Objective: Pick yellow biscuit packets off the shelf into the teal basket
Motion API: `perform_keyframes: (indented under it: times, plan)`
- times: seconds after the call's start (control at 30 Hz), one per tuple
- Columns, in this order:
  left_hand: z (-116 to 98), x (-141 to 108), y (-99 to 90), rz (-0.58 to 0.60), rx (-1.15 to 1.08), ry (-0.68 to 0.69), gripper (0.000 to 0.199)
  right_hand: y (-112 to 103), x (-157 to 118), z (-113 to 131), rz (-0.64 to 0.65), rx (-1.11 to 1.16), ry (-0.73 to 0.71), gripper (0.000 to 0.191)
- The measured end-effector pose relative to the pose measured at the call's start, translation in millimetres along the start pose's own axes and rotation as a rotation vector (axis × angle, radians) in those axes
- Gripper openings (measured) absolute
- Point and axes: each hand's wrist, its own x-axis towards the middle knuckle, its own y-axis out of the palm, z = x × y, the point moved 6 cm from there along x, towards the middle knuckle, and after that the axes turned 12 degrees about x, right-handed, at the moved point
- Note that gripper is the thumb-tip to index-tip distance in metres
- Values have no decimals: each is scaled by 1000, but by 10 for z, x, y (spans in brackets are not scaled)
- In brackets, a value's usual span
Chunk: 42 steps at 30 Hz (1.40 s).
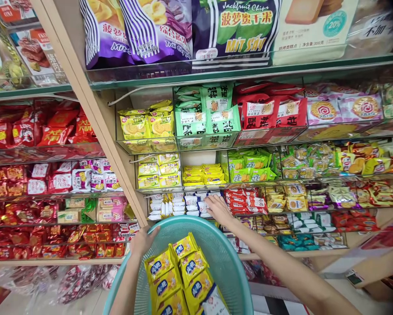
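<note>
A round teal plastic basket [229,258] fills the lower middle of the view, holding several yellow snack packets [177,275] in two rows and a white packet [214,302]. My left hand [143,240] grips the basket's left rim. Beyond the basket, my right hand [219,209] reaches to a shelf bin and rests on small white and blue packets [180,203], its fingers bent over them; whether it grips one is too small to tell. Red packets [245,200] lie just right of that hand.
Glass-fronted shelves [216,70] rise in front, with large chip bags [232,30] on top. Green packets [203,116] and yellow packets [134,124] fill bins below. A wooden upright [94,118] stands at the left. Clear plastic bags [78,280] lie low at the left.
</note>
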Motion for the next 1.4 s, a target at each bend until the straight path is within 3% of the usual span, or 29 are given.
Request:
perform_keyframes:
  times: [0.23,0.43,0.63,0.93,1.4]
  plan:
    - [-4,-47,-35,25,45,25,56,58,25,28,-26,-29,-52,34]
    - [17,-58,-44,21,44,17,52,45,266,263,-44,-65,-112,38]
    - [72,-57,-18,16,27,26,49,216,389,393,-60,-110,-118,36]
    - [104,-70,-13,31,-1,23,56,430,502,468,-96,-189,-121,39]
    - [194,-48,38,62,-1,-31,63,440,491,476,-103,-213,-165,45]
